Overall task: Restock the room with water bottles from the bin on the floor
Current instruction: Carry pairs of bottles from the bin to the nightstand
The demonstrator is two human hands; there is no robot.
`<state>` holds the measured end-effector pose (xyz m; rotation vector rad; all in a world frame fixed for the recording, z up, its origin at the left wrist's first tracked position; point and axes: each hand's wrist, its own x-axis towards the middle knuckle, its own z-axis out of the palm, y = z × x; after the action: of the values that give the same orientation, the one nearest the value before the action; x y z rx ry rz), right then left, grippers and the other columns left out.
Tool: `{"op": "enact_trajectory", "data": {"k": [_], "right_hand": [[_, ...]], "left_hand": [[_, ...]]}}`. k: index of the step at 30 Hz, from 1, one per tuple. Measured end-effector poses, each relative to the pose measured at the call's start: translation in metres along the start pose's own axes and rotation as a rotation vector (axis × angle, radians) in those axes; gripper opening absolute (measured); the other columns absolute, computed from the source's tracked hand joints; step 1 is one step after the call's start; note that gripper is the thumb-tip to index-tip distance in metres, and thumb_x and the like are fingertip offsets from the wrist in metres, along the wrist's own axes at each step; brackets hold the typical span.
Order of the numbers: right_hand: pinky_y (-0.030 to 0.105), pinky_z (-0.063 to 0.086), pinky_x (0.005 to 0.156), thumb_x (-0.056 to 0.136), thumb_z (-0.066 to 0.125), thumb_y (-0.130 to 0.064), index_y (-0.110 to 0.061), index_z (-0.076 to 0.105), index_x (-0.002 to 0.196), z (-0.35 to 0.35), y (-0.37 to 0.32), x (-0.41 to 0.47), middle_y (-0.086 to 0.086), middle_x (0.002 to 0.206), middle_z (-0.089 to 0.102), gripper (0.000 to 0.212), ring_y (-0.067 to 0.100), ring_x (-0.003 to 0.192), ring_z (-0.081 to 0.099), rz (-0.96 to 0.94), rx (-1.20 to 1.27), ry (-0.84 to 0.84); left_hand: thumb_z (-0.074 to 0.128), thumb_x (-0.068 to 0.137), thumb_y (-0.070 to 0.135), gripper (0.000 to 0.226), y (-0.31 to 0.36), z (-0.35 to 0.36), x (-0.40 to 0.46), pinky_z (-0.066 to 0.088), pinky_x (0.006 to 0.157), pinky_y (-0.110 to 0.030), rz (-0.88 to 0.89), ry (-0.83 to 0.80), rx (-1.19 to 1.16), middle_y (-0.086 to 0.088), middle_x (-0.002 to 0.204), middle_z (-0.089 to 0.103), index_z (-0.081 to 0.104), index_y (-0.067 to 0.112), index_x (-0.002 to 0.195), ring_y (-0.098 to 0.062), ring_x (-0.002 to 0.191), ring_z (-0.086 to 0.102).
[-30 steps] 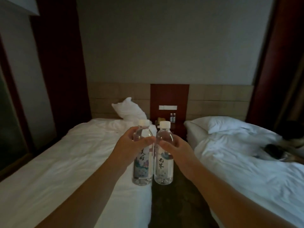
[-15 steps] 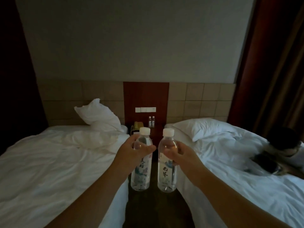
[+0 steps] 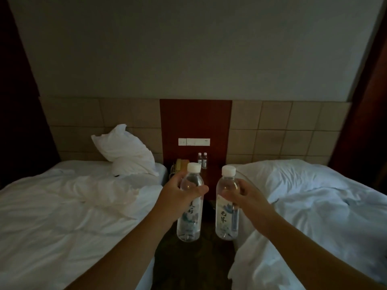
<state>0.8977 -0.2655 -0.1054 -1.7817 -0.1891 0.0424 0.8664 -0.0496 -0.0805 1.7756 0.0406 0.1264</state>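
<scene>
My left hand (image 3: 180, 197) grips a clear water bottle (image 3: 189, 225) with a white cap and a printed label, held upright. My right hand (image 3: 243, 197) holds a second, matching bottle (image 3: 227, 218) upright just to its right; the two bottles are a little apart. Both hang over the dark aisle between two beds. Far ahead, two small water bottles (image 3: 202, 160) stand on the dark nightstand (image 3: 206, 178) against the red wall panel. The bin is not in view.
A bed with rumpled white covers (image 3: 62, 216) and a propped pillow (image 3: 123, 151) lies left; another white bed (image 3: 314, 216) lies right. A yellowish telephone (image 3: 180, 164) sits on the nightstand. A switch plate (image 3: 194, 141) is on the panel. Dark curtains frame both sides.
The view has moved forward down the aisle toward the nightstand and centred on it. The two bottles have drifted slightly apart. The person on the right bed has left the view.
</scene>
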Motion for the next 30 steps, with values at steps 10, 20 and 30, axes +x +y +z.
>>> {"op": "enact_trajectory", "data": {"k": [10,20,30], "right_hand": [[0.027,0.054,0.074,0.051,0.085,-0.062,-0.039,0.065,0.109,-0.042,0.028,0.281,-0.02,0.1,0.074,0.066,0.005,0.096,0.071,0.009,-0.051,0.016],[0.011,0.044,0.058,0.075,0.084,-0.035,-0.054,0.059,0.089,-0.071,0.089,0.55,-0.026,0.086,0.067,0.034,-0.008,0.078,0.062,0.102,-0.198,0.031],[0.02,0.058,0.074,0.08,0.081,-0.018,-0.037,0.067,0.101,-0.104,0.241,0.829,-0.015,0.096,0.075,0.032,-0.003,0.091,0.07,0.153,-0.152,-0.105]], "left_hand": [[0.079,0.054,0.055,0.053,-0.035,0.015,0.298,0.047,0.063,-0.02,0.002,-0.002,-0.052,0.016,0.106,0.068,0.059,0.052,0.103,0.001,0.086,0.066],[0.082,0.044,0.06,0.093,-0.088,0.052,0.568,0.056,0.09,-0.042,-0.069,0.016,-0.044,0.003,0.126,0.064,0.058,0.033,0.13,-0.017,0.109,0.064],[0.088,0.07,0.03,0.051,-0.211,0.152,0.847,0.051,0.067,-0.013,-0.137,0.035,0.133,0.013,0.109,0.063,0.057,0.036,0.111,-0.001,0.099,0.062]]}}
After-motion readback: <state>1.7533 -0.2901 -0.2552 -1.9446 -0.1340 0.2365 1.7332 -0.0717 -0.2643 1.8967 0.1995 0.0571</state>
